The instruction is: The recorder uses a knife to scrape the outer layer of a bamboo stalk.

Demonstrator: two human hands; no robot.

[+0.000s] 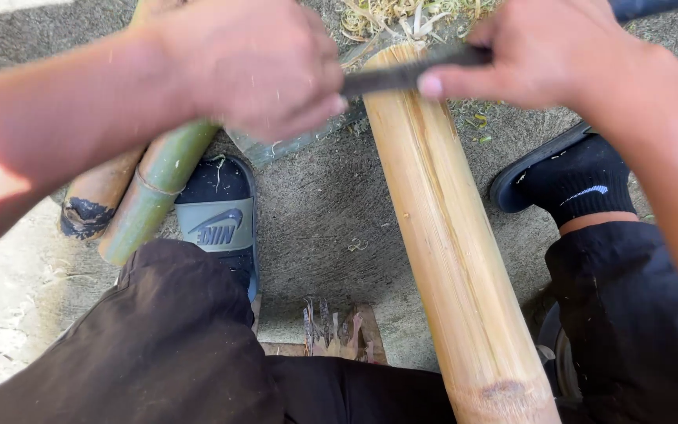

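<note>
Concrete ground (pixel 315 212) under us, shavings (pixel 386 16) at far end of bamboo pole (pixel 441 235). We see pole run from between our knees away to blade (pixel 402 76), which lies across its far end. Our left hand (pixel 253 67) fisted on blade left of pole; our right hand (pixel 543 55) pinches blade right of pole. Green bamboo (pixel 158 184) left of pole, beside sandal (pixel 221 220).

One peeled bamboo pole (pixel 449 235), one green bamboo stalk (pixel 154 188), one dark blade (pixel 402 74), two slide sandals (pixel 221 220), two hands.
</note>
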